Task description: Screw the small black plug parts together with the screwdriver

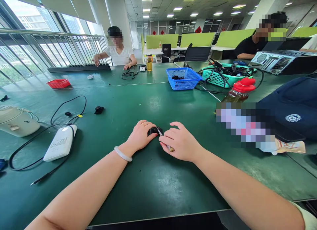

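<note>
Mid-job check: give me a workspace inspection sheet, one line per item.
Surface: green table, scuffed.
Job's things: small black part between both hands; thin tool in right hand.
Clutter: white device, red tray, blue basket, red-capped bottle, dark cap.
Grippers: left hand rests on the part; right hand grips the tool.
Cables: black cable looping left.
Surroundings: two seated people, open computer case, windows.

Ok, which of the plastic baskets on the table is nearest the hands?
The blue basket, standing mid-table straight beyond the hands. The teal basket full of cables sits further right, and the red tray lies far left.
</note>
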`<state>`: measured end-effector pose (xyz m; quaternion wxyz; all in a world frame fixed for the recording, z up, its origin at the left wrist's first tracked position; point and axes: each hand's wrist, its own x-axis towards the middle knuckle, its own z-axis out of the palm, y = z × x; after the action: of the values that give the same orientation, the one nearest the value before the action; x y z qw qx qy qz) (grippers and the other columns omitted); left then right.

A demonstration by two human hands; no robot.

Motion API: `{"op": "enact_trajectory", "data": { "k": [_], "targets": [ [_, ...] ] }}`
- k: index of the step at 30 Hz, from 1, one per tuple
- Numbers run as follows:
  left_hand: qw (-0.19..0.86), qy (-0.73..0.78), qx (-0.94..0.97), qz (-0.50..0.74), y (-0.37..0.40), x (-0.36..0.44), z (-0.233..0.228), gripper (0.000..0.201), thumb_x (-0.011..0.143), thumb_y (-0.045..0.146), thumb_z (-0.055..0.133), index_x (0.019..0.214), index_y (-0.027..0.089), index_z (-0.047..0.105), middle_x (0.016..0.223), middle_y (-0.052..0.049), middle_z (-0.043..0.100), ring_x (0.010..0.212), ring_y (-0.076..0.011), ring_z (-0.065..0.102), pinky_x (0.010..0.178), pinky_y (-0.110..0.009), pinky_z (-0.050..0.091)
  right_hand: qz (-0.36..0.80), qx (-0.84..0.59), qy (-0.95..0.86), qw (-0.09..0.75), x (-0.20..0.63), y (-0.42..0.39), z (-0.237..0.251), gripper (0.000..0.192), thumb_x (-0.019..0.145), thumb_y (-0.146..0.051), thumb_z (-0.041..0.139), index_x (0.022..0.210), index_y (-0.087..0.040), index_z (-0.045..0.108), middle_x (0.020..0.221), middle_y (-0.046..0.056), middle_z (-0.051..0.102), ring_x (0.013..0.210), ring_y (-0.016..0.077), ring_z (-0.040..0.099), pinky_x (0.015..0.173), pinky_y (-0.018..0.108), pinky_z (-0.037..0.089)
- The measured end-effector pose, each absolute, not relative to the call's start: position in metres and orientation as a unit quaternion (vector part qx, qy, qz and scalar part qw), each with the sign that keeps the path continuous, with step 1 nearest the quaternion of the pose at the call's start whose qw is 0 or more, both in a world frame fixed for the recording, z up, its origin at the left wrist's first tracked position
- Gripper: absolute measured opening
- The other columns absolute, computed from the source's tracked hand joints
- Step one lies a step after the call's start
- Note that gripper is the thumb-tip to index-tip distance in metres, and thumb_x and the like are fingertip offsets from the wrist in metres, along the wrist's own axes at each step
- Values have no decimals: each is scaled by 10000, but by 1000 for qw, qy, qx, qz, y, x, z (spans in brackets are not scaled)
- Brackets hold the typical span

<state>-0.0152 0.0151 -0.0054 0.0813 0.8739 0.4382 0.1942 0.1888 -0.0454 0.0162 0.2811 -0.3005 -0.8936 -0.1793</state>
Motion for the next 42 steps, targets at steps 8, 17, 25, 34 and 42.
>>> {"op": "enact_trajectory", "data": {
  "k": [8, 17, 25, 34, 42],
  "targets": [
    [85, 443, 871, 195, 16, -16, -8, 253, 880, 311, 597, 1108, 224, 661, 1191, -24, 679, 1247, -283, 485, 1126, -473, 350, -188, -304, -889, 286, 186, -47, 17, 218, 907, -190, 477, 793, -185, 662, 677, -9, 613, 614, 130, 501, 999, 394, 335],
    [89, 446, 870, 190, 16, -16, -9, 268, 884, 304, 590, 1129, 217, 651, 1210, -24, 671, 1259, -276, 468, 1132, -460, 343, -197, -310, -884, 289, 186, -48, 17, 206, 908, -196, 486, 806, -186, 664, 684, -9, 628, 617, 135, 511, 1005, 398, 336],
    [92, 441, 871, 197, 18, -17, -11, 262, 882, 318, 579, 1118, 230, 653, 1198, -15, 673, 1253, -286, 474, 1127, -472, 345, -191, -310, -898, 247, 188, -47, 14, 224, 910, -193, 500, 751, -201, 657, 639, -24, 592, 608, 127, 498, 1025, 413, 310],
    [89, 438, 874, 194, 18, -17, -12, 292, 875, 311, 571, 1143, 220, 642, 1202, -44, 669, 1238, -279, 486, 1121, -482, 350, -140, -316, -909, 234, 188, -47, 7, 114, 906, -240, 570, 889, -186, 670, 745, 3, 690, 686, 159, 588, 1056, 454, 299],
    [86, 442, 872, 192, 17, -17, -11, 271, 886, 342, 580, 1124, 231, 648, 1190, -40, 671, 1245, -284, 482, 1114, -470, 355, -151, -328, -877, 317, 187, -48, 12, 142, 914, -207, 535, 942, -161, 666, 661, -13, 683, 606, 143, 581, 1047, 443, 343]
  ]
}}
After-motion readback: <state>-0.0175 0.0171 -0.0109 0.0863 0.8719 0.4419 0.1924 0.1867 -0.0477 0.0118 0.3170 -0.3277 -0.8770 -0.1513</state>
